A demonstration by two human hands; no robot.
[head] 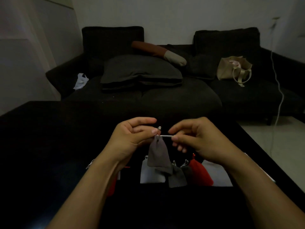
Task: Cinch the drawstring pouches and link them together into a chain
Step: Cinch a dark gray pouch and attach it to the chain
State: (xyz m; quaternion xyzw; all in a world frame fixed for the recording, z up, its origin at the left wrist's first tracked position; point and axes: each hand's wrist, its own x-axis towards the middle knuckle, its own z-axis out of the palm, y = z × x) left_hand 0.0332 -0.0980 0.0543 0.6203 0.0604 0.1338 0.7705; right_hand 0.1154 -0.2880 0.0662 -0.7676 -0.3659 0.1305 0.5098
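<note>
Left hand [132,134] pinches grey pouch [158,156] neck, pouch hanging near; right hand [196,139] pinches cord [166,136] stretched rightward.

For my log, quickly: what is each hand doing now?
Left hand: pinches the neck of the grey pouch.
Right hand: pinches the white drawstring, pulled taut.

Pretty clearly a home living room, dimly lit. There's a big dark sofa [165,95] against a plain white wall [165,17], piled with cushions [140,71] and a bolster pillow [158,52], plus a beige tote bag [231,68]. A low black desk [49,138] sits in front, with tiled floor [272,141] on the right.
</note>
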